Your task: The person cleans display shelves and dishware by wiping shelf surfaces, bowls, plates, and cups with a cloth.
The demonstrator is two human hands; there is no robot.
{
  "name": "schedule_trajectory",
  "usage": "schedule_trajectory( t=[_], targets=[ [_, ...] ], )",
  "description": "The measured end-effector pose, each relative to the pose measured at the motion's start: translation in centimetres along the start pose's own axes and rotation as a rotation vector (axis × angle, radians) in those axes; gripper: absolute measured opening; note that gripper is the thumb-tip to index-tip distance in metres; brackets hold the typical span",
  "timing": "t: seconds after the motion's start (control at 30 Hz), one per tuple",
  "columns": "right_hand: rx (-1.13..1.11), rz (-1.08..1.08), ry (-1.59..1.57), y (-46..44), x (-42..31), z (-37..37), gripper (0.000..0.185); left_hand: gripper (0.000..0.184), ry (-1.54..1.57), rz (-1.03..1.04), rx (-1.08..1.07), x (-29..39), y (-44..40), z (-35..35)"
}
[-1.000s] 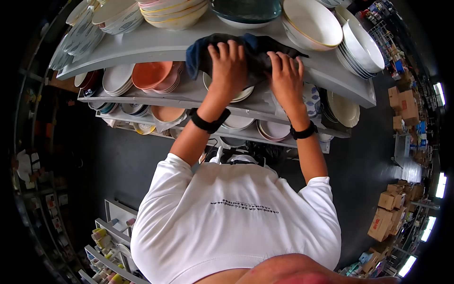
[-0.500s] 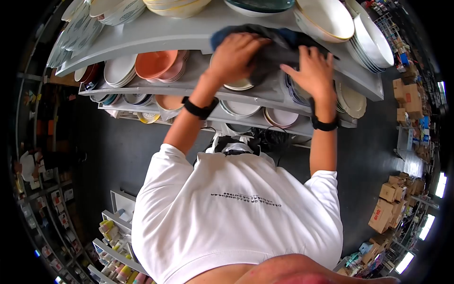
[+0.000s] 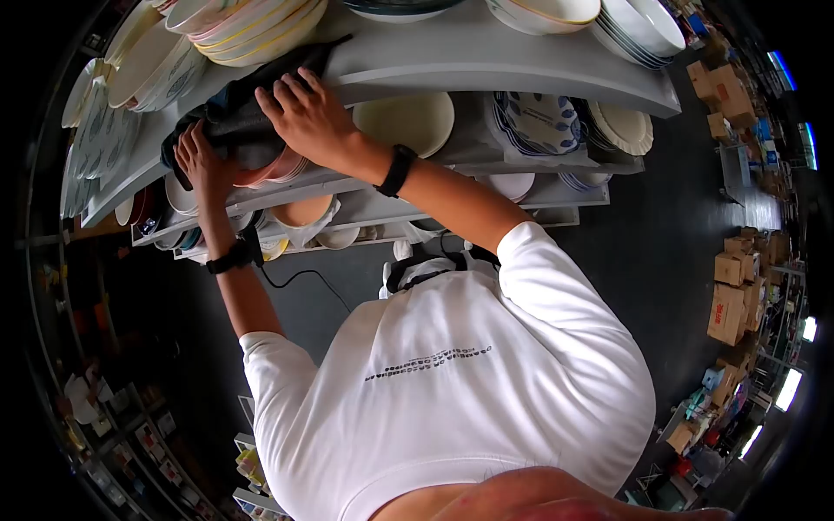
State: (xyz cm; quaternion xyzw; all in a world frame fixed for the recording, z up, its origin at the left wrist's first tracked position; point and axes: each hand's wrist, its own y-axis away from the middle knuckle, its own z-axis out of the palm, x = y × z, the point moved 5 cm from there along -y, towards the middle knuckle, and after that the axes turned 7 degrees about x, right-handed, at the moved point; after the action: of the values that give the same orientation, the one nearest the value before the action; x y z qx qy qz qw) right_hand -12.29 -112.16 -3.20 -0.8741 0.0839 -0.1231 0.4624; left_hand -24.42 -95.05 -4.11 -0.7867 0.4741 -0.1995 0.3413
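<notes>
A dark grey and navy cloth [image 3: 248, 111] is bunched over the front edge of the top shelf, at the left in the head view. My left hand [image 3: 202, 161] curls its fingers over the cloth's left end. On the cloth's right part is my right hand [image 3: 304, 117], fingers bent over it and somewhat apart. My palms and the cloth's underside are hidden. A stack of yellow-rimmed bowls [image 3: 261, 35] stands just behind the cloth. Below it, partly covered, are pink-orange bowls [image 3: 276, 169] on the second shelf.
The grey top shelf [image 3: 417, 65] carries more bowls, including white stacked ones [image 3: 643, 30] at the right end. Lower, a cream bowl [image 3: 404, 122] and blue-patterned dishes [image 3: 543, 122] sit on the second shelf. A black cable [image 3: 308, 273] hangs at the left. Cardboard boxes [image 3: 730, 300] stand far right.
Both hands and the cloth have moved left along the top shelf edge, from the middle to the yellow-rimmed bowls. My view has shifted with them.
</notes>
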Motion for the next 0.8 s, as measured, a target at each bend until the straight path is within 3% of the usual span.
schedule_trajectory(
  t=[0.17, 0.37, 0.5, 0.7, 0.8],
  targets=[
    [0.016, -0.002, -0.06, 4.3, 5.8, -5.4, 0.046, 0.068, 0.057, 0.078, -0.039, 10.1, -1.3, -0.1],
    [-0.001, 0.163, 0.062, 13.2, 19.3, -14.2, 0.046, 0.072, 0.119, 0.211, -0.006, 28.5, -3.0, 0.5],
    [0.099, 0.247, 0.141, 18.0, 28.5, -20.7, 0.035, 0.06, 0.205, 0.286, -0.069, 41.9, -5.0, 1.8],
    [0.162, 0.409, 0.28, 24.9, 38.2, -30.8, 0.025, 0.033, 0.33, 0.444, 0.047, 59.7, -7.0, 3.9],
    [0.044, 0.592, 0.187, 27.5, 39.5, -34.7, 0.017, 0.044, 0.366, 0.531, 0.074, 67.0, -7.4, 4.6]
  ],
)
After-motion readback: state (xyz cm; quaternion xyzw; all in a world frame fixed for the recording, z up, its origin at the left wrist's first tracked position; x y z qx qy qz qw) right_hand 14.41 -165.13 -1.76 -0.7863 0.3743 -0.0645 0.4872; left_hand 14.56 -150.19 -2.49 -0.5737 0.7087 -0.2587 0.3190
